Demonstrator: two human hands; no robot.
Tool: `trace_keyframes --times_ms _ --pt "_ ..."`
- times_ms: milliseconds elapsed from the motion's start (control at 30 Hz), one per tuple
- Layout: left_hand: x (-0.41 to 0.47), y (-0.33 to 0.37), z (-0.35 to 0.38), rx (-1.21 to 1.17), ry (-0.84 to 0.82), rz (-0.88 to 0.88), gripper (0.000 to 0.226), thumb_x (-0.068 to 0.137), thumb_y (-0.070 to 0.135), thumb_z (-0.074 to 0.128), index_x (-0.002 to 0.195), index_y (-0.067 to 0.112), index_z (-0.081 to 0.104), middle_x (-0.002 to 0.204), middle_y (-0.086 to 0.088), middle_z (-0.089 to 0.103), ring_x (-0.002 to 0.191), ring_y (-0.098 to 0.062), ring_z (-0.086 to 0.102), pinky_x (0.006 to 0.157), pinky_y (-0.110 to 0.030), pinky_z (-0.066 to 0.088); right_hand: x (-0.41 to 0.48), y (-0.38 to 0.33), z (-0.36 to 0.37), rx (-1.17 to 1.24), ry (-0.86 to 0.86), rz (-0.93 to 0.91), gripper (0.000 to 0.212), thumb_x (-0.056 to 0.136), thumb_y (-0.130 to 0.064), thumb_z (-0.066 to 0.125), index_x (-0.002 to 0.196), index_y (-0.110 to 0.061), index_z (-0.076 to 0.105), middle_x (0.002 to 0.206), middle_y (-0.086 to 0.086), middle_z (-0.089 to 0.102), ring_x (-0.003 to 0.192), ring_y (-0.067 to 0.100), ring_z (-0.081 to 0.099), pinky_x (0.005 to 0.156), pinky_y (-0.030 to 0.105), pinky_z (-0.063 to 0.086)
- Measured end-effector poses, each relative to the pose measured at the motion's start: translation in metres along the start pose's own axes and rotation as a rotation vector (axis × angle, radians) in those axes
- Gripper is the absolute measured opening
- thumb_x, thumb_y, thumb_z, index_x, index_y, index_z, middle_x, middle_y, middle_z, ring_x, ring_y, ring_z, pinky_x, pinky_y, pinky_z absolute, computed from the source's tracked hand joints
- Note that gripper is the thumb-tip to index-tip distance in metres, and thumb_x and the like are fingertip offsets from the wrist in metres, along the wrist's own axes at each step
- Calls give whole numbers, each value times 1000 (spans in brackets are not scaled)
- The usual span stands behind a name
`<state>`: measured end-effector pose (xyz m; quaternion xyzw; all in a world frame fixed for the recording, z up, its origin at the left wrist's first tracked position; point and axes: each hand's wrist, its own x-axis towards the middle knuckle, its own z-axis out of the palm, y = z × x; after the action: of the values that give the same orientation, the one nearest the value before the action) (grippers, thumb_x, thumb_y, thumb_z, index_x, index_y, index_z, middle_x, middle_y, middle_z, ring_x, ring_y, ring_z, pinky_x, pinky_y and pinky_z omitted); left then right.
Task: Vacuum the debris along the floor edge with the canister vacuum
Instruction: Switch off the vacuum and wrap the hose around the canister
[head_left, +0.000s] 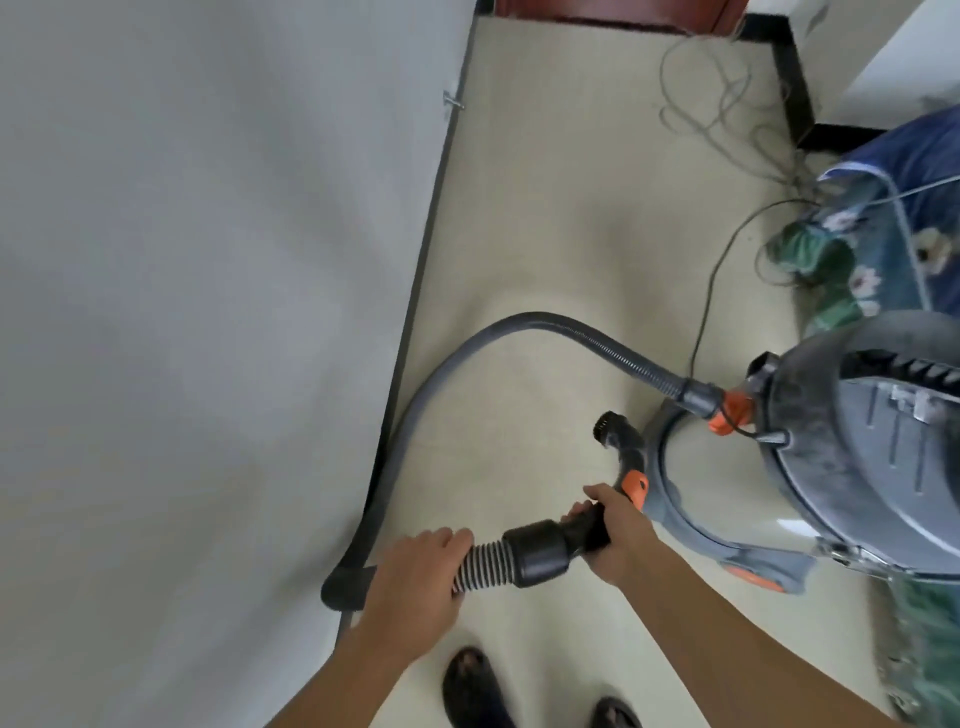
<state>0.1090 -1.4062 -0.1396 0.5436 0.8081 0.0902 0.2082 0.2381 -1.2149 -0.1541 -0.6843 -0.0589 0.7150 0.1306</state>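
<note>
The left hand (415, 577) curls round the grey ribbed flexible hose (483, 561) just beside its black cylindrical cuff (537, 552). The right hand (618, 535) grips the curved black plastic handle pipe with the orange switch (626, 456) on the cuff's other side. The dusty grey drum-shaped canister vacuum (857, 467) stands on the cream floor (545, 234) at two o'clock from the hands, close by. Its hose loops round at eleven o'clock beside the dark skirting strip (422, 260).
</note>
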Motion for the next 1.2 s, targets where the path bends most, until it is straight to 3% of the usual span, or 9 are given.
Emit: trace_keyframes --times_ms 133,233,300,400,567,667,767,1000,1200 --pt "45 1 -12 8 143 -245 70 46 23 92 109 14 63 103 -7 63 96 -30 60 78 -46 52 -17 -28 -21 280 100 9 13 89 -1 53 85 -10 45 68 6 47 55 18 49 40 28 52" --pt "77 19 -23 -277 96 -699 98 68 27 85 148 16 30 153 -24 21 140 -44 23 106 -60 34 -26 -49 -50 453 198 -5 19 92 -2 53 79 -14 45 73 4 51 58 15 52 37 28 52" --pt "96 41 -31 -608 116 -867 94 81 13 74 153 23 15 160 -17 -2 144 -43 14 110 -55 31 -28 -60 -71 530 234 0 17 93 -5 53 80 -13 45 76 3 53 60 14 54 38 28 52" --pt "118 67 -37 -846 186 -935 61 93 1 47 150 19 31 156 -19 21 133 -39 39 105 -47 40 -26 -73 -105 592 285 7 15 93 -7 53 83 -13 44 73 3 50 58 16 52 47 28 54" --pt "121 121 -31 -179 -260 -213 36 101 32 38 132 34 55 153 4 36 144 -19 25 114 -36 22 -25 -90 -167 629 300 2 19 93 -12 49 77 -14 39 48 3 42 42 16 42 41 20 44" --pt "122 185 -32 -200 -748 -80 38 91 68 32 82 46 61 94 17 63 106 -13 60 89 -32 41 -27 -113 -218 686 360 3 14 93 -13 49 83 -13 39 53 3 40 37 15 40 38 20 42" --pt "136 234 -19 -102 -754 -1 82 66 93 22 68 16 50 66 2 54 71 -14 57 66 -32 39 -29 -141 -269 736 426 -36 11 95 -17 50 91 -13 39 61 3 37 44 15 40 36 20 42" --pt "172 332 -7 139 -621 353 66 59 79 56 83 18 52 73 6 63 68 -10 59 65 -26 45 -35 -227 -334 472 403 -220 12 95 -17 58 100 -10 49 79 12 55 67 27 57 60 40 51" --pt "202 370 0 88 -570 318 41 60 53 59 73 16 48 65 2 60 59 -13 57 53 -24 41 -47 -287 -358 -360 542 -494 29 85 -32 62 110 -16 61 92 2 67 70 23 60 66 35 52"
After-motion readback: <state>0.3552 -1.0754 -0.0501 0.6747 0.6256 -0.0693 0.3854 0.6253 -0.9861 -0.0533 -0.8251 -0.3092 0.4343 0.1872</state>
